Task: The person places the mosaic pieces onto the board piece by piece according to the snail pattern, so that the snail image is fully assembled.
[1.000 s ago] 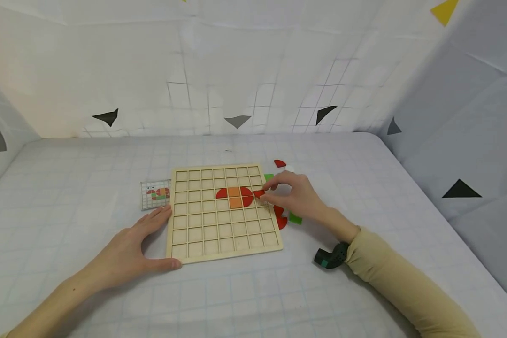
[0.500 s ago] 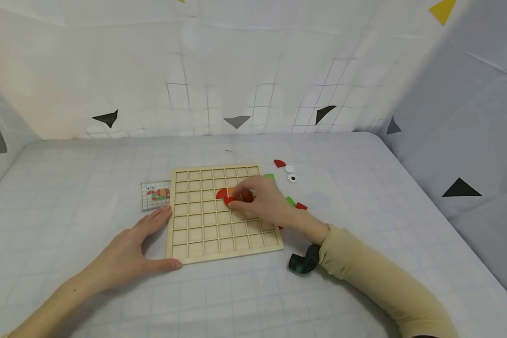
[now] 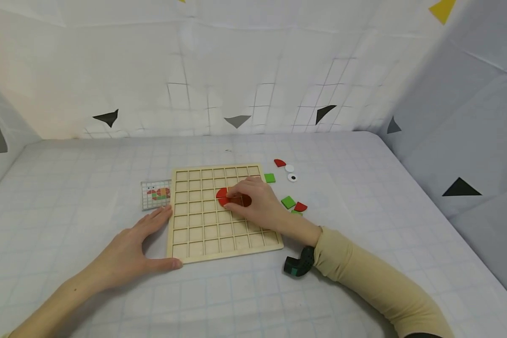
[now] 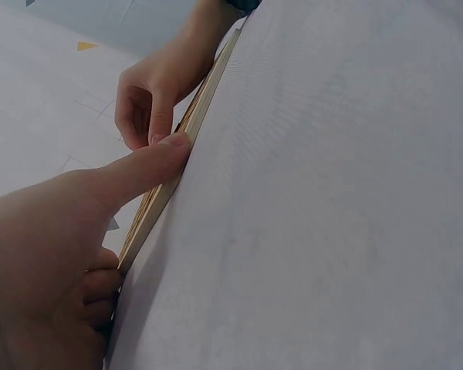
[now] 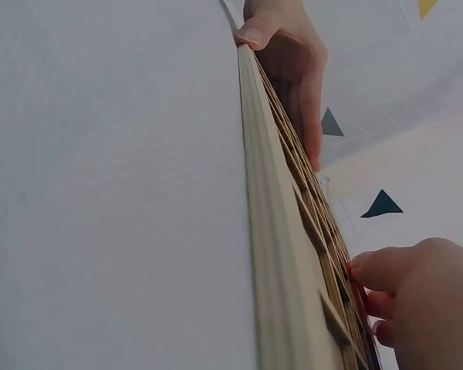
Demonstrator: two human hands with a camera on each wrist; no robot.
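Pale wooden grid board [image 3: 211, 233] lies flat mid-table, the white table [image 3: 219, 300] marked with faint lines. Left hand [image 3: 128, 256] at the board's left side, thumb and fingers spread well apart; thumb touches the near left corner, fingertips rest against the edge farther up. Right hand [image 3: 259, 203] reaches over the board from the right, thumb and forefinger pinching the near red piece [image 3: 222, 202], which sits on the grid near the board's middle. Far red piece [image 3: 221, 193] lies just beyond it, the two forming a rounded left end. Another red piece [image 3: 247, 201] shows dark in the shade under the hand. Right wrist view confirms the thumb tip on red. Pattern card [image 3: 155, 195], printed with a coloured figure, lies left of the board, its right end meeting the edge. Right of the board: green square [image 3: 270, 178] by the far right edge; farther off, a red quarter [image 3: 280, 163], white disc [image 3: 289, 168] and black-dotted disc [image 3: 293, 178]; nearer, a green tile [image 3: 288, 202] beside a red wedge [image 3: 301, 206]. Dark device [image 3: 300, 263] at the right wrist, beside a tan sleeve [image 3: 363, 267].
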